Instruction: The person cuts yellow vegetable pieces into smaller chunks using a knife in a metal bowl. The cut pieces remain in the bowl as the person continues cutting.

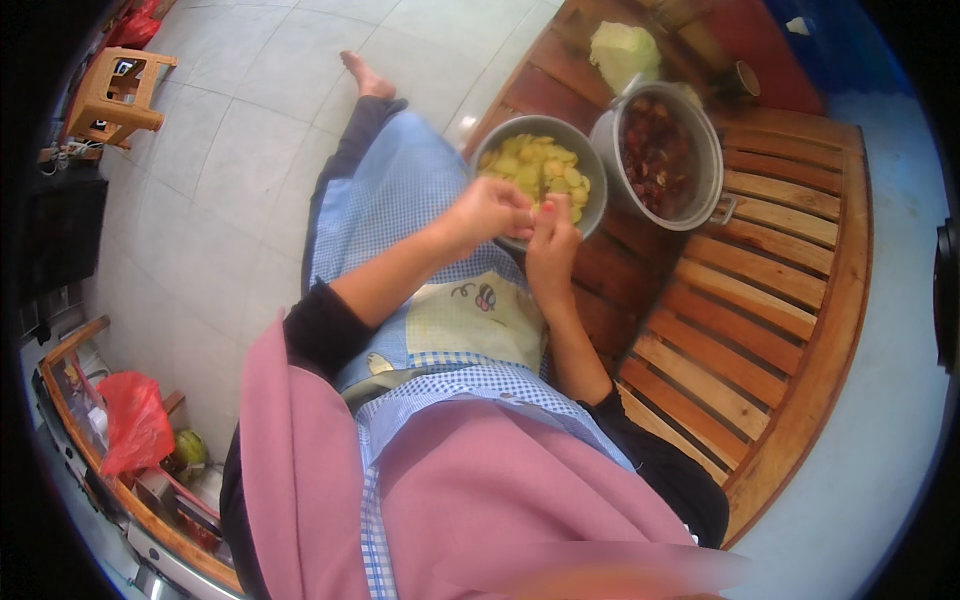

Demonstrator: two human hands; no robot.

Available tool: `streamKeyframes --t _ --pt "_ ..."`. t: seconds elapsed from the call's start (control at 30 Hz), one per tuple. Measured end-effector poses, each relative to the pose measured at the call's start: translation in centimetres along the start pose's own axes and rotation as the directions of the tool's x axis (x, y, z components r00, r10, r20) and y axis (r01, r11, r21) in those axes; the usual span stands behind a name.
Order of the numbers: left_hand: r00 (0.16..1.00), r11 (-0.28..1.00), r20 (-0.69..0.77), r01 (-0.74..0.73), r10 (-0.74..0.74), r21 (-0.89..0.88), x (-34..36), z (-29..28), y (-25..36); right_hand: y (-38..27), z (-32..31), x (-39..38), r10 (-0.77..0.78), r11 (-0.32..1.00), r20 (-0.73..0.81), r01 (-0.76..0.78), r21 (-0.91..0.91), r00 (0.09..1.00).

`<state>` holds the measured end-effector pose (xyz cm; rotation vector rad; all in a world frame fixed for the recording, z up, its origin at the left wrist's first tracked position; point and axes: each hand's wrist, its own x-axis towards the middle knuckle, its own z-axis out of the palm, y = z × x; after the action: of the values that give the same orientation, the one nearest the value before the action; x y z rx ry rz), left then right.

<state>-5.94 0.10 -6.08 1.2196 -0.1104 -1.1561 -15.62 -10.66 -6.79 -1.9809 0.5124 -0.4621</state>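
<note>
Below the bowl, we wear a blue checked apron point(400, 225). At its near edge, our left hand point(490, 213) bunches its fingertips and our right hand point(552, 240) presses its own together; we cannot tell whether they pinch anything. Yellow slices point(522, 160) lie inside the grey bowl point(598, 197). Right of the bowl, a pot point(606, 145) holds dark red pieces point(652, 150); beyond the bowl sits pale cabbage point(622, 55).

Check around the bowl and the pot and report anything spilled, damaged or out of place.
Nothing plainly stands out. The yellow slices sit inside the grey bowl and the dark red pieces inside the metal pot, with no spill visible around either. A pale green cabbage lies beside the pot.
</note>
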Motion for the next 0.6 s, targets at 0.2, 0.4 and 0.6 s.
streamKeyframes --t 0.2,0.4,0.6 --pt "0.988 0.910 0.140 -0.119 0.067 0.397 0.7 -0.4 1.0 0.2 -0.7 0.1 0.533 0.664 0.207 -0.557 0.500 0.821" --pt "0.880 0.285 0.027 -0.183 0.475 0.941 6.2 -2.3 0.7 0.1 -1.5 0.4 0.586 0.575 0.249 -0.612 0.543 0.771" --pt "0.711 -0.134 0.188 -0.132 0.678 0.982 8.0 1.6 -3.6 0.5 -2.2 0.2 0.545 0.511 0.298 -0.592 0.623 0.784"
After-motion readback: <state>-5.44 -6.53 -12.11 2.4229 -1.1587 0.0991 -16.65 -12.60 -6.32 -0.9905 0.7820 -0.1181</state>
